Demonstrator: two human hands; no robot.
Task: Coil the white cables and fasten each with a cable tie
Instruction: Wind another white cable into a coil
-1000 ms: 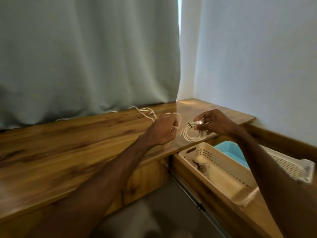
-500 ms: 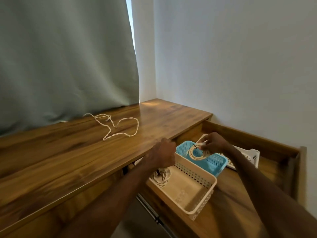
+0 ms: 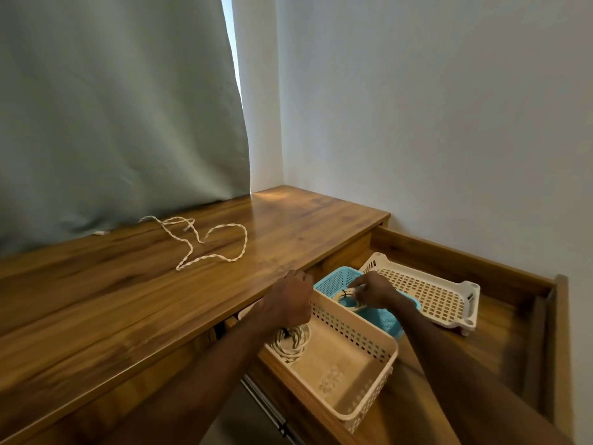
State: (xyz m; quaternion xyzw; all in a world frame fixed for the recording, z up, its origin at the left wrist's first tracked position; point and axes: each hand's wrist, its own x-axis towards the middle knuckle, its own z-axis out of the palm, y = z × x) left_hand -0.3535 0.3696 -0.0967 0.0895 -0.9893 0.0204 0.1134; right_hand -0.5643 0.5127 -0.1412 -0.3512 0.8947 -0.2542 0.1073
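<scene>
The right hand [image 3: 373, 289] pinches the tied cable coil [image 3: 339, 297] over the blue basket [image 3: 333, 277]; left hand [image 3: 288, 303] grip curled, contents unseen.

left hand [image 3: 290, 300] shows only its back, fingers curled under and out of sight, so there's no telling whether it grips anything. right hand [image 3: 373, 290] pinches the coiled cable [image 3: 337, 297] and covers the coil's right side. the dark tie [image 3: 343, 293] on it is too small to make out. blue basket [image 3: 333, 279] is largely hidden behind the beige basket [image 3: 353, 329] wall and the right forearm. second coil [image 3: 288, 346], down in the beige basket, is half covered by the left wrist. loose cable [image 3: 211, 242] on the desk [image 3: 96, 300] has its far end up by the curtain [image 3: 112, 107] hem, too thin to follow. the desk's near edge is smeared with blur. both forearms and the drawer [image 3: 558, 348] are cut off by the bottom edge.
</scene>
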